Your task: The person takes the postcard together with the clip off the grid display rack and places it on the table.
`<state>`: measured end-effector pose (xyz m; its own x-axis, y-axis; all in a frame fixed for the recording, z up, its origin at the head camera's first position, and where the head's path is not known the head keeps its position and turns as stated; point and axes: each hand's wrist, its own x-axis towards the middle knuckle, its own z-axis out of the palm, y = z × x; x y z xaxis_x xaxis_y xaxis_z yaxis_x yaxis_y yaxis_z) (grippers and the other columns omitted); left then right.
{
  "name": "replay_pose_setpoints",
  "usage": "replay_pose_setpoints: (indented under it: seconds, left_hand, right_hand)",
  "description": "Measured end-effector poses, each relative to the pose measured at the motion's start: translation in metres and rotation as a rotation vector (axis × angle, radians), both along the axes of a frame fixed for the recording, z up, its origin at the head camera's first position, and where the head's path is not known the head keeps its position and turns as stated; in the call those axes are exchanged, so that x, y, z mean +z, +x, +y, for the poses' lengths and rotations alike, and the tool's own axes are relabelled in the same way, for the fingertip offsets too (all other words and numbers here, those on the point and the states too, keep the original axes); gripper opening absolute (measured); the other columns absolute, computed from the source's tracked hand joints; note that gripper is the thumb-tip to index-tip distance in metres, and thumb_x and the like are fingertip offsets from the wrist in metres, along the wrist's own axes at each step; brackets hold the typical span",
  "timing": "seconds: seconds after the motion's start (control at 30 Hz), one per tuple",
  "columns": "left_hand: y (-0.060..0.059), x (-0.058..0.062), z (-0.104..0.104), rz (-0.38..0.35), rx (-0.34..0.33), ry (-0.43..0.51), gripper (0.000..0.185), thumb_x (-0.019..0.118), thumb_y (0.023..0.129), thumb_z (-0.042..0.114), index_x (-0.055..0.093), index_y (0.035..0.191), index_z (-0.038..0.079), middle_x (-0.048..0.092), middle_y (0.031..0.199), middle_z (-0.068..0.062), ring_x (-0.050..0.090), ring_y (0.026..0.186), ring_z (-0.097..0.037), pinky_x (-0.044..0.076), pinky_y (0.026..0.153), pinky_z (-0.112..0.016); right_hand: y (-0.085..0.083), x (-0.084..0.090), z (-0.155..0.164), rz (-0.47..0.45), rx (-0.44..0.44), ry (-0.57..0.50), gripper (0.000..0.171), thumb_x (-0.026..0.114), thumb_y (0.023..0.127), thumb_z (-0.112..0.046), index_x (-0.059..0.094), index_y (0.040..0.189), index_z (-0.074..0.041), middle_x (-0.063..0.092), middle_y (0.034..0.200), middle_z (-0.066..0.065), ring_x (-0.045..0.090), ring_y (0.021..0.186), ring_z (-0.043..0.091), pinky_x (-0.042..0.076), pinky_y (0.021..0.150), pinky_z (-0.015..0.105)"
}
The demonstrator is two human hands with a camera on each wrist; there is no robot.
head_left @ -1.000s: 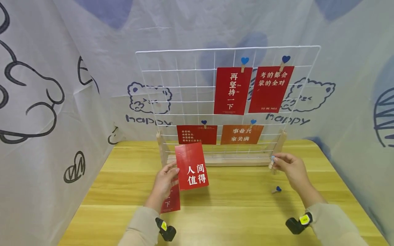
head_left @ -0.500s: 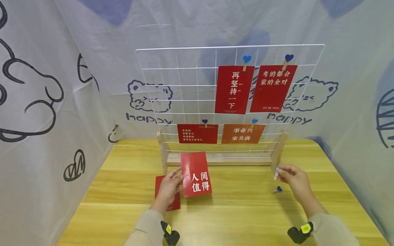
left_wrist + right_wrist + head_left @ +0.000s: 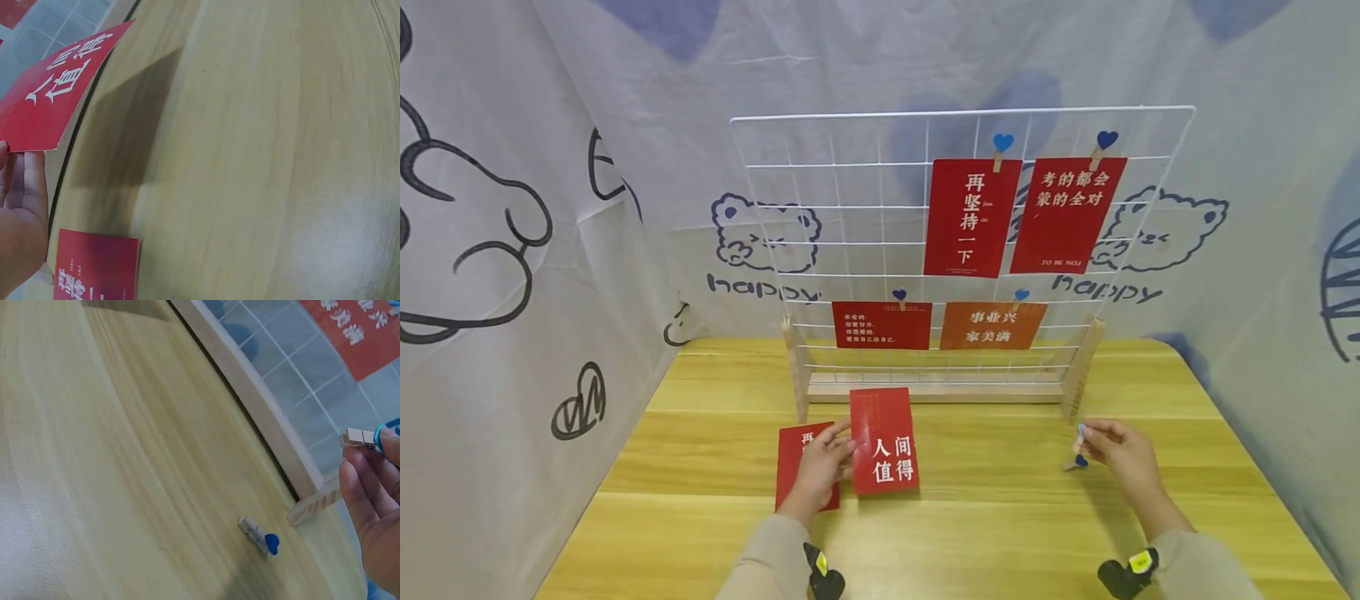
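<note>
My left hand [image 3: 822, 468] pinches a red card [image 3: 883, 425] with white characters by its left edge, tilted above the table. Partly hidden under that hand, another red card [image 3: 792, 454] lies on the wood; the left wrist view shows this lower card [image 3: 97, 262] with a thick edge, perhaps a stack. My right hand [image 3: 1123, 458] grips a small wooden clothespin [image 3: 357, 437] with a light blue heart between thumb and fingers. Just below it, a second clothespin [image 3: 255, 534] with a dark blue heart lies on the table.
Behind the hands stands a white wire grid [image 3: 850, 225] in a wooden base [image 3: 940, 393]. Clothespins hold red cards [image 3: 973, 221] and an orange card [image 3: 992, 327] on its wires. A printed cloth [image 3: 647, 167] hangs behind the wooden table [image 3: 970, 517].
My left hand has lowered the red card and shifted it slightly right, uncovering more of the card on the table. My right hand has come down with its clothespin, close above the loose one.
</note>
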<state>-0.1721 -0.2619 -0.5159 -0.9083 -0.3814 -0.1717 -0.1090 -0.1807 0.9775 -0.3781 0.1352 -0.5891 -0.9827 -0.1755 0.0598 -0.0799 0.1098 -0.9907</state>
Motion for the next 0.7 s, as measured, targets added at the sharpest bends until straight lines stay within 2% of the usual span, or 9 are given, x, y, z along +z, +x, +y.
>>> replay_pose_setpoints:
  seconds: [0.23, 0.4, 0.5, 0.6, 0.63, 0.7]
  left_hand:
    - [-0.005, -0.011, 0.002, -0.034, 0.005, -0.008, 0.039, 0.049, 0.087, 0.006, 0.042, 0.125, 0.004, 0.055, 0.102, -0.011, 0.054, 0.069, -0.013, 0.048, 0.059, -0.027]
    - [-0.006, -0.017, 0.003, -0.052, 0.025, 0.007, 0.039, 0.048, 0.087, 0.004, 0.043, 0.125, 0.003, 0.056, 0.100, -0.011, 0.055, 0.069, -0.013, 0.049, 0.060, -0.029]
    - [-0.007, -0.019, 0.003, -0.067, 0.033, 0.003, 0.038, 0.048, 0.087, 0.003, 0.043, 0.124, 0.004, 0.056, 0.099, -0.010, 0.054, 0.069, -0.013, 0.049, 0.059, -0.028]
    - [-0.007, -0.021, 0.002, -0.079, 0.042, -0.004, 0.038, 0.049, 0.086, 0.003, 0.043, 0.124, 0.003, 0.056, 0.098, -0.009, 0.053, 0.068, -0.013, 0.049, 0.057, -0.027]
    - [-0.007, -0.022, 0.001, -0.084, 0.044, -0.006, 0.038, 0.049, 0.086, 0.002, 0.044, 0.124, 0.003, 0.056, 0.097, -0.009, 0.053, 0.067, -0.012, 0.049, 0.057, -0.027]
    - [-0.008, -0.023, 0.000, -0.092, 0.049, -0.020, 0.038, 0.049, 0.086, 0.002, 0.044, 0.124, 0.003, 0.056, 0.096, -0.009, 0.052, 0.066, -0.012, 0.048, 0.056, -0.027]
  right_hand:
    - [0.007, 0.002, 0.003, -0.025, 0.016, -0.054, 0.041, 0.063, 0.078, -0.027, 0.054, 0.105, 0.002, 0.063, 0.084, -0.002, 0.061, 0.068, 0.011, 0.050, 0.060, 0.023]
    - [0.014, 0.004, 0.006, -0.046, 0.013, -0.027, 0.033, 0.063, 0.078, -0.028, 0.056, 0.100, -0.003, 0.062, 0.080, -0.006, 0.060, 0.067, 0.009, 0.049, 0.060, 0.022]
    - [0.022, 0.014, 0.007, -0.070, 0.021, -0.050, 0.028, 0.064, 0.077, -0.027, 0.058, 0.095, -0.006, 0.062, 0.078, -0.007, 0.060, 0.066, 0.007, 0.049, 0.060, 0.021]
    - [0.034, 0.031, 0.005, -0.107, 0.041, -0.089, 0.022, 0.064, 0.078, -0.022, 0.060, 0.092, -0.006, 0.062, 0.076, -0.007, 0.059, 0.065, 0.007, 0.049, 0.060, 0.022]
    - [0.037, 0.037, 0.004, -0.123, 0.038, -0.106, 0.021, 0.064, 0.078, -0.019, 0.060, 0.092, -0.004, 0.062, 0.076, -0.006, 0.059, 0.065, 0.008, 0.050, 0.060, 0.022]
    - [0.045, 0.049, 0.001, -0.136, 0.033, -0.065, 0.024, 0.062, 0.080, -0.016, 0.058, 0.095, 0.002, 0.061, 0.075, -0.007, 0.059, 0.066, 0.007, 0.050, 0.062, 0.022]
